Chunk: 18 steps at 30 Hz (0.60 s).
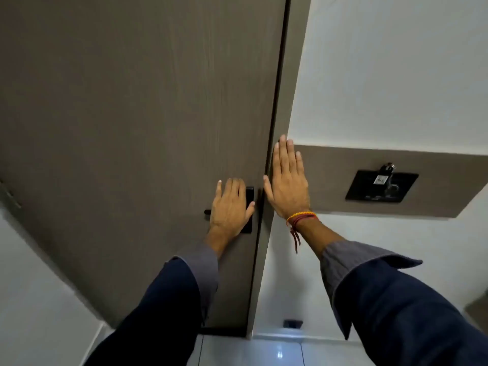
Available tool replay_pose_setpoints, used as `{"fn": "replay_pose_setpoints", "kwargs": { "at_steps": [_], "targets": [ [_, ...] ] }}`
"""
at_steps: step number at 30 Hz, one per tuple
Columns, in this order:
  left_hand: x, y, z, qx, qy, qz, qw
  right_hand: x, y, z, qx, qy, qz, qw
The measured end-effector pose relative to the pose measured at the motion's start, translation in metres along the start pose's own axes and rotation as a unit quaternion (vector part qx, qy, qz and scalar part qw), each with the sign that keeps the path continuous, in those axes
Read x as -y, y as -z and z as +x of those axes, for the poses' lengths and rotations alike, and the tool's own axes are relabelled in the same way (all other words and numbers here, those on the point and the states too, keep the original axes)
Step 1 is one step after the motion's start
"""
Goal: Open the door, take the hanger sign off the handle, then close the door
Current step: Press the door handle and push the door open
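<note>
Left hand, fingers spread flat, covers the black rectangular lock plate near the grey-brown wooden door's right edge; right hand, also flat and open, presses the matching door frame. No hanger sign is visible.

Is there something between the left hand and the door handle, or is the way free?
Nothing visible is between them. The left hand lies flat over the black lock plate, covering most of the handle. No hanger sign is visible.
</note>
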<state>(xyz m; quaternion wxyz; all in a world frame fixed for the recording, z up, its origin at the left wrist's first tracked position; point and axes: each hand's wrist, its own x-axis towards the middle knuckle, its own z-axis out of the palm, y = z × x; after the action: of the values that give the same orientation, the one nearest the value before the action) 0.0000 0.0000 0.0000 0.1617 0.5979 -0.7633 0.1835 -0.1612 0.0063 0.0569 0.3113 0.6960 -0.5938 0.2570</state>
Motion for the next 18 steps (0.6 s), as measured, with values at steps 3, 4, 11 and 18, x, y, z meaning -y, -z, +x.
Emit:
{"fn": "replay_pose_setpoints", "kwargs": {
  "at_steps": [3,4,11,18],
  "targets": [
    [0.001,-0.021,-0.005,0.029,0.001,-0.008,1.000,-0.001,-0.013,-0.005,0.000,-0.023,-0.025,0.999],
    [0.001,-0.027,-0.006,0.033,0.002,-0.003,0.999,-0.003,-0.017,-0.009,-0.003,-0.014,-0.038,0.999],
    [-0.012,-0.065,-0.012,0.046,0.080,-0.022,0.995,-0.008,-0.044,-0.019,-0.027,-0.007,-0.081,0.996],
    [-0.021,-0.081,-0.019,-0.020,0.153,-0.199,0.968,-0.011,-0.056,-0.020,-0.053,-0.010,-0.077,0.996]
  ]
}}
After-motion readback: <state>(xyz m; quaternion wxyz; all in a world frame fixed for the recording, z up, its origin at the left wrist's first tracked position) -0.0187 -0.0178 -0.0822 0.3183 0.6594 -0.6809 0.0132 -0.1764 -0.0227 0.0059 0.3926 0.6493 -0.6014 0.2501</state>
